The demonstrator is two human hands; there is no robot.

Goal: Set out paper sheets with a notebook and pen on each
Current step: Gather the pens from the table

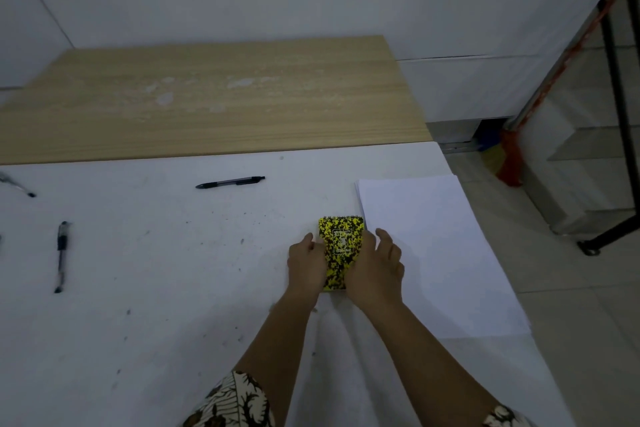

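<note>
A small yellow-and-black spiral notebook [340, 243] lies on the white table surface [173, 288], right of centre. My left hand [306, 265] grips its left edge and my right hand [375, 269] grips its right edge. Just right of the notebook rests a stack of white paper sheets [436, 253], reaching the table's right edge. A black pen [230, 182] lies further back near the middle. Another black pen [61, 256] lies at the left. A third pen [17, 185] shows partly at the far left edge.
A light wooden tabletop [214, 100] adjoins the white surface at the back, against a white wall. Off the right edge are a tiled floor, a black metal frame [616, 114] and an orange broom [509, 156].
</note>
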